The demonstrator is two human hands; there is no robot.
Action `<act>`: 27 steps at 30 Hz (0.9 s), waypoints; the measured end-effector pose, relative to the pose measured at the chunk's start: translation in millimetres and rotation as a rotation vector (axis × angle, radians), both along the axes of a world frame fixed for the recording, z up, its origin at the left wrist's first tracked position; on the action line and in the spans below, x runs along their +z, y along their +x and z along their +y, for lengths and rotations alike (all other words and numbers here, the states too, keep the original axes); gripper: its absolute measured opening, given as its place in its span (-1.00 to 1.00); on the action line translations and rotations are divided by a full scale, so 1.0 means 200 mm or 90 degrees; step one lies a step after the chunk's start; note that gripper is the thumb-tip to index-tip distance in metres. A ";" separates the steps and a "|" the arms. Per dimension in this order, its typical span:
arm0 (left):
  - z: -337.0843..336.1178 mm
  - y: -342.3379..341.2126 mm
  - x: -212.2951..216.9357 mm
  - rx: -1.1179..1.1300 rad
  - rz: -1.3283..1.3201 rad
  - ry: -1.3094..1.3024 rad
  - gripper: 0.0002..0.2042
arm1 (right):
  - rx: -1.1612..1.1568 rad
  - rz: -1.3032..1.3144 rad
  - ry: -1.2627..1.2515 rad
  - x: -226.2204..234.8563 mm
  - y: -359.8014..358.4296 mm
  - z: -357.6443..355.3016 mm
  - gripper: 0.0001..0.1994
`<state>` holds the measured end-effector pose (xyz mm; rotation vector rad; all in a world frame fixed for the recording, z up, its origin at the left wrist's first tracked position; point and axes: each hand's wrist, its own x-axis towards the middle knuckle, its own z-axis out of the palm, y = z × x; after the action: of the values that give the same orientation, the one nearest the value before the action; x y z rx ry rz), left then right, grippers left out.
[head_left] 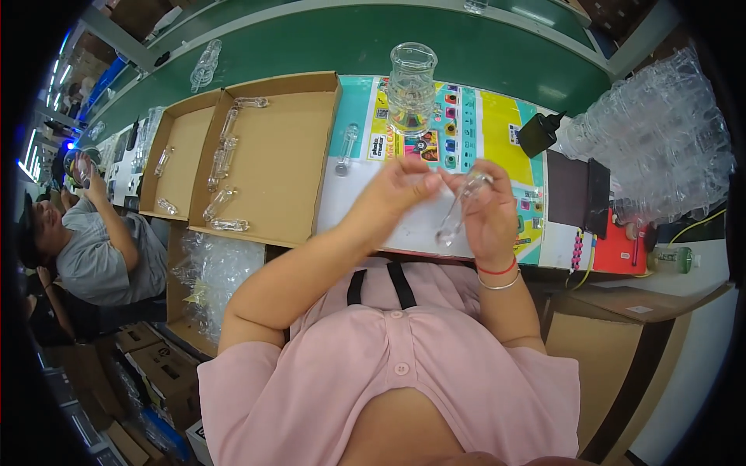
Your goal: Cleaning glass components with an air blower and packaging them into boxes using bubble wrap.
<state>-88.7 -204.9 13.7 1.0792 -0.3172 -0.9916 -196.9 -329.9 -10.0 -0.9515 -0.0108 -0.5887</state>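
Note:
In front of my chest, my right hand (494,213) grips a clear glass tube piece (460,210) with a rounded lower end, which slants down to the left. My left hand (398,190) is close beside its upper end, the fingers curled and the thumb reaching toward the right hand's fingertips. Whatever lies between the left fingers, if anything, is too small to make out. Another clear tube piece (347,149) lies on the printed sheet (497,113) to the left. Behind my hands stands a tall clear glass vessel (412,89) with a bulging middle.
At left, a cardboard tray (280,155) and a smaller tray (180,128) hold several glass pieces. A black bottle (540,133) stands at right by stacked clear plastic packaging (649,136). Below the trays is a box of clear bags (221,272). A co-worker (109,248) sits far left.

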 end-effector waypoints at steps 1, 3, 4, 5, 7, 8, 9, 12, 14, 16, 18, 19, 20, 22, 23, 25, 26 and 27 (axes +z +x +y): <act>-0.02 0.08 -0.01 0.070 -0.219 0.109 -0.33 | -0.008 -0.030 0.108 0.00 0.01 -0.03 -0.63; -0.09 0.32 -0.07 0.272 -0.796 0.239 -0.21 | -0.013 -0.033 0.152 -0.01 -0.01 -0.09 -0.65; -0.13 0.42 -0.02 0.332 -0.947 0.286 -0.19 | -0.048 -0.019 0.169 -0.02 -0.01 -0.12 -0.65; -0.15 0.51 -0.01 0.336 -0.954 0.284 -0.19 | -0.072 -0.007 0.184 -0.01 -0.02 -0.12 -0.64; -0.18 0.66 -0.06 0.167 -0.883 0.324 -0.18 | -0.085 -0.008 0.174 0.00 -0.02 -0.13 -0.63; -0.20 0.71 -0.08 0.166 -0.887 0.319 -0.18 | -0.097 0.002 0.165 0.01 -0.03 -0.13 -0.61; -0.22 0.73 -0.10 0.030 -0.759 0.289 -0.19 | -0.104 0.000 0.162 0.03 -0.03 -0.12 -0.61; -0.25 0.65 -0.06 -0.079 -0.660 0.278 -0.20 | -0.124 0.001 0.106 0.03 -0.03 -0.12 -0.59; -0.23 0.52 0.03 -0.054 -0.696 0.301 -0.19 | -0.144 -0.002 0.086 0.04 -0.05 -0.13 -0.59; -0.15 0.40 0.08 0.010 -0.603 0.211 -0.17 | -0.166 -0.018 0.050 0.06 -0.06 -0.12 -0.60; -0.01 0.26 0.16 0.041 -0.468 0.073 -0.15 | -0.158 -0.016 0.014 0.09 -0.07 -0.09 -0.60; 0.07 0.19 0.18 0.075 -0.332 -0.062 -0.13 | -0.146 -0.014 -0.022 0.10 -0.07 -0.07 -0.59; 0.15 0.12 0.20 0.086 -0.332 -0.056 -0.13 | -0.133 -0.014 -0.020 0.12 -0.07 -0.03 -0.59; 0.27 0.02 0.20 0.141 -0.272 -0.160 -0.11 | -0.094 0.007 -0.076 0.15 -0.06 0.03 -0.58; 0.31 -0.03 0.21 0.154 -0.273 -0.155 -0.11 | -0.081 0.007 -0.074 0.17 -0.06 0.06 -0.58; 0.37 -0.10 0.22 0.199 -0.241 -0.202 -0.08 | -0.042 -0.020 -0.175 0.19 -0.05 0.12 -0.55; 0.40 -0.11 0.24 0.169 -0.226 -0.184 -0.08 | -0.021 -0.028 -0.177 0.21 -0.05 0.14 -0.56; 0.42 -0.12 0.25 0.176 -0.225 -0.184 -0.08 | -0.014 -0.028 -0.177 0.20 -0.05 0.15 -0.56</act>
<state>-112.2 -119.9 63.9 0.9977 -0.5636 -0.4878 -207.8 -299.4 30.8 -1.2094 -0.1236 -0.6386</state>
